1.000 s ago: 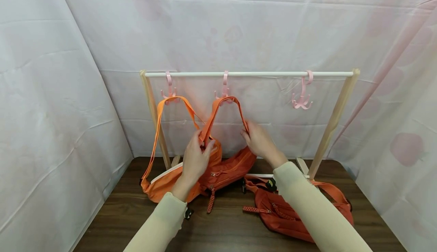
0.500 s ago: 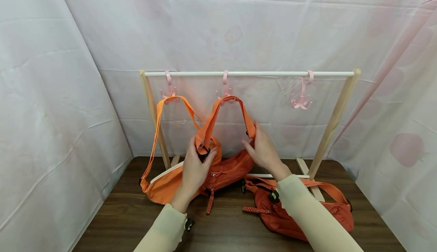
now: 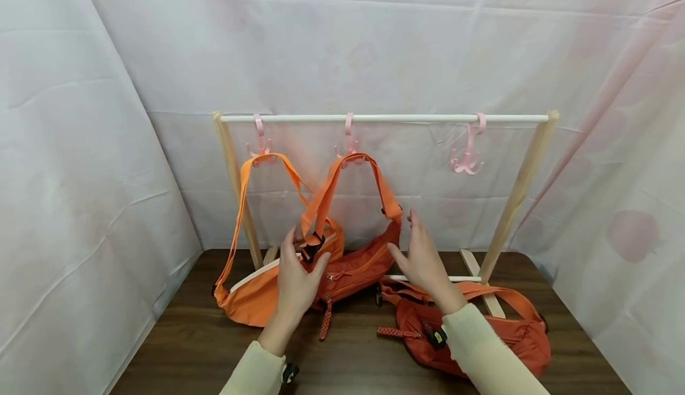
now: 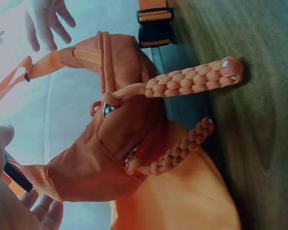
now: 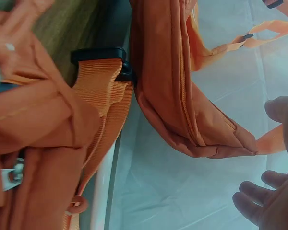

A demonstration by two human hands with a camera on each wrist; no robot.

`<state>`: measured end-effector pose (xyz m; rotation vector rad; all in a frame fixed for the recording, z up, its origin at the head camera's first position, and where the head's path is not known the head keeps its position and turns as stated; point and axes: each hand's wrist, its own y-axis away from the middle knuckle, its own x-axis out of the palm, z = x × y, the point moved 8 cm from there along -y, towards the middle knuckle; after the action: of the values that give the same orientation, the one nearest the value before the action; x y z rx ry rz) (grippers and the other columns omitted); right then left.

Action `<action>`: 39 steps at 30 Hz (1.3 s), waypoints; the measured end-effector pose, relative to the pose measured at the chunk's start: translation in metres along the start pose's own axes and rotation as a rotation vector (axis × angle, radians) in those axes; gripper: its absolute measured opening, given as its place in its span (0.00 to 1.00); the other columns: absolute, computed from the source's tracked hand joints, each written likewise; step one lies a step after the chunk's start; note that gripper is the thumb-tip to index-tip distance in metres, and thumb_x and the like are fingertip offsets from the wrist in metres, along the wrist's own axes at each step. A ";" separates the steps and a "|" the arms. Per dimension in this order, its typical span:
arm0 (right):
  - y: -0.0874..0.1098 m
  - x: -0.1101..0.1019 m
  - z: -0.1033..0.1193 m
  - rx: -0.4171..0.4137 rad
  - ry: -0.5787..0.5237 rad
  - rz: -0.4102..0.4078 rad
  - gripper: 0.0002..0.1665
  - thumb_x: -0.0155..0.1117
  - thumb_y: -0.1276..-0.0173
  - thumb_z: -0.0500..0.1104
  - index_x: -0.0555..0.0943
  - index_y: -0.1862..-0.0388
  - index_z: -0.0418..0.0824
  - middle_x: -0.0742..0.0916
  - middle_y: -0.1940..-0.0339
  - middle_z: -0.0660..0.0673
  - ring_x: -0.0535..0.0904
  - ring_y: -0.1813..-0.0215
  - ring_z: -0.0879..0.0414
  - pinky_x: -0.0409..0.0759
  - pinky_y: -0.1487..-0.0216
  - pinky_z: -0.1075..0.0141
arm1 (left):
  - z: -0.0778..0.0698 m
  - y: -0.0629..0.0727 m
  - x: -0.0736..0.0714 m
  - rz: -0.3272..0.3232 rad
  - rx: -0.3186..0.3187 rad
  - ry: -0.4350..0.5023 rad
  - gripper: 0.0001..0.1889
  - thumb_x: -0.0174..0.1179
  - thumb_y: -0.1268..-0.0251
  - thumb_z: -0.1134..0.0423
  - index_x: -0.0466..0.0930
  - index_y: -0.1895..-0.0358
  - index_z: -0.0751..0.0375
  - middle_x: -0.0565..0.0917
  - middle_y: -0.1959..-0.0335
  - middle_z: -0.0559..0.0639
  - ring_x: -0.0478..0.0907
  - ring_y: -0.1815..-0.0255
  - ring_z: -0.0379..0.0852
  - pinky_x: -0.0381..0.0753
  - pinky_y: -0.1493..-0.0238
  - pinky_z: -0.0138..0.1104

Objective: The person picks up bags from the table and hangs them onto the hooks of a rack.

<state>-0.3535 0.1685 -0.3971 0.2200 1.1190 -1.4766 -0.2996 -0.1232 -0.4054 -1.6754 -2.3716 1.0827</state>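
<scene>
A dark orange waist bag (image 3: 360,267) hangs by its strap (image 3: 327,190) from the middle pink hook (image 3: 349,145), its lower end close to the table. My left hand (image 3: 296,285) is at the bag's left end, thumb and fingers spread on either side of the black buckle (image 3: 312,247), without a visible grip. At the other end, my right hand (image 3: 425,264) stands just off the bag with its fingers extended; the right wrist view shows a gap between that hand (image 5: 273,201) and the bag (image 5: 163,86). Braided zip pulls (image 4: 194,79) dangle from the bag in the left wrist view.
A lighter orange bag (image 3: 254,300) hangs from the left hook (image 3: 260,145), partly behind the middle bag. Another dark orange bag (image 3: 481,335) lies on the wooden table (image 3: 342,365) at right. The right hook (image 3: 467,154) on the white rail (image 3: 412,118) bears nothing.
Both hands have come off the strap and moved lower, the right hand outward too. The strap's loop has widened on the middle hook, and the whole head view has shifted slightly.
</scene>
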 end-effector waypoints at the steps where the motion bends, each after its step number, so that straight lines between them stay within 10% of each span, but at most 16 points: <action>1: 0.003 0.000 0.000 0.000 -0.001 0.005 0.59 0.70 0.23 0.50 0.42 0.12 0.33 0.65 0.19 0.29 0.65 0.22 0.33 0.67 0.27 0.36 | 0.001 0.002 0.000 -0.004 0.000 -0.004 0.48 0.73 0.30 0.51 0.53 0.15 0.58 0.71 0.32 0.58 0.73 0.41 0.55 0.77 0.46 0.49; 27: 0.077 -0.018 -0.030 0.084 0.123 0.071 0.52 0.72 0.24 0.50 0.55 0.14 0.35 0.69 0.22 0.28 0.67 0.25 0.29 0.66 0.31 0.29 | -0.002 0.039 -0.007 -0.105 0.163 -0.108 0.51 0.79 0.38 0.55 0.56 0.17 0.58 0.70 0.31 0.63 0.69 0.32 0.59 0.70 0.34 0.55; 39: 0.089 -0.030 -0.050 0.079 0.184 0.081 0.48 0.73 0.25 0.49 0.61 0.16 0.34 0.72 0.25 0.29 0.70 0.28 0.28 0.66 0.33 0.27 | -0.020 0.048 -0.010 -0.221 0.402 -0.112 0.45 0.74 0.37 0.53 0.63 0.22 0.71 0.70 0.30 0.68 0.65 0.30 0.64 0.61 0.27 0.46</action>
<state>-0.2922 0.2400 -0.4464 0.4597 1.1851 -1.4512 -0.2481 -0.1132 -0.4140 -1.2183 -2.1417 1.5148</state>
